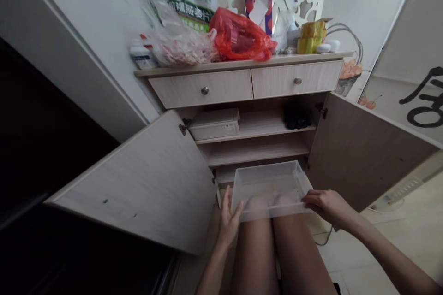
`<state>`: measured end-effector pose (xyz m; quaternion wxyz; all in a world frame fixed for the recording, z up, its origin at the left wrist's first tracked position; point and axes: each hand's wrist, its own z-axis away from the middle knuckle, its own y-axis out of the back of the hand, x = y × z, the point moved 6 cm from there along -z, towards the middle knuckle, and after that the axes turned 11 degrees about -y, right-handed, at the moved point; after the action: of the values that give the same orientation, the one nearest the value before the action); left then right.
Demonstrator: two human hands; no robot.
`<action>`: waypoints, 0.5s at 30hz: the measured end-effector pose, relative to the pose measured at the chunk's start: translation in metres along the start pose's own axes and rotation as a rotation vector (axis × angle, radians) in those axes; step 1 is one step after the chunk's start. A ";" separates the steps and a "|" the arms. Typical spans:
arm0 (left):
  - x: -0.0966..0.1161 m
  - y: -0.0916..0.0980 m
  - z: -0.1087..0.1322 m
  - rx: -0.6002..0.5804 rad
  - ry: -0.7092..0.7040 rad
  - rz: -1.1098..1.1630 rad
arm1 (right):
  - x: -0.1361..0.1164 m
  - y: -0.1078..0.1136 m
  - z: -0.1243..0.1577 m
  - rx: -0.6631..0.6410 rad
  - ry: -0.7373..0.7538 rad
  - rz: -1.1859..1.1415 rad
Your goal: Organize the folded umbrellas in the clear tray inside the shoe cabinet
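Note:
A clear plastic box (pixel 270 184) without a lid is held over my knees, which show through its bottom. My right hand (pixel 323 203) pinches its near right corner, thumb and fingers closed on the rim. At the box's left side is my left hand (pixel 229 216), fingers stretched upward and thumb apart. It lies against or just beside the wall; I cannot tell how firmly it touches. Beyond the box stands a pale wooden cabinet (pixel 254 145) with both doors swung open.
The left door (pixel 148 184) and right door (pixel 367 152) flank me. On the upper shelf sit a whitish box (pixel 216 124) and a dark object (pixel 296 116). A red plastic bag (pixel 240 37), a food package (pixel 194 4) and yellow tape rolls (pixel 309 39) crowd the cabinet top.

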<state>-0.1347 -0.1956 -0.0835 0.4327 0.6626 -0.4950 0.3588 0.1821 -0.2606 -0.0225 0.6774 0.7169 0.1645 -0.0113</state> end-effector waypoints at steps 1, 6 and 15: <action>-0.002 -0.005 0.001 -0.044 0.083 0.060 | 0.004 0.007 -0.007 -0.033 -0.012 0.011; 0.002 -0.012 0.007 -0.107 0.213 0.142 | 0.054 0.056 -0.095 0.162 -0.285 0.032; -0.029 -0.006 0.025 -0.124 0.456 0.117 | 0.132 0.048 -0.300 0.240 -0.826 0.076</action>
<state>-0.1346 -0.2077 -0.1200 0.5516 0.5069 -0.4432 0.4923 0.2571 0.0602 0.0169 0.5982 0.7315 -0.1495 -0.2911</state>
